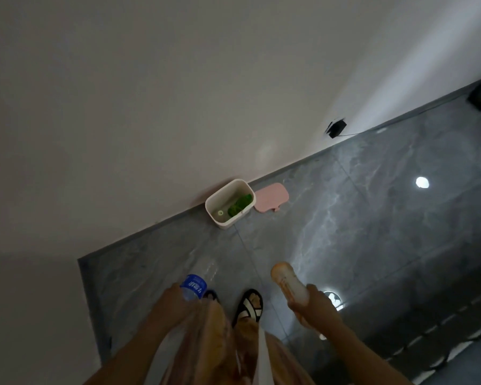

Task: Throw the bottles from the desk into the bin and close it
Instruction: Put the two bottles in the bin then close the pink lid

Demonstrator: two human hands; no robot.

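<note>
A small white bin (216, 207) stands open on the grey floor against the wall, with a green bottle (239, 204) lying inside it. Its pink lid (270, 200) lies flat on the floor just right of it. My left hand (175, 302) grips a clear bottle with a blue label (193, 287). My right hand (315, 305) grips an orange bottle (288, 282) that points up toward the bin. Both hands are well short of the bin, near the bottom of the view.
The wall (150, 107) runs diagonally behind the bin, and a wall corner (79, 262) juts out at the left. A black plug with a cable (336, 128) sits low on the wall at the right. My sandalled foot (249, 305) stands between my hands.
</note>
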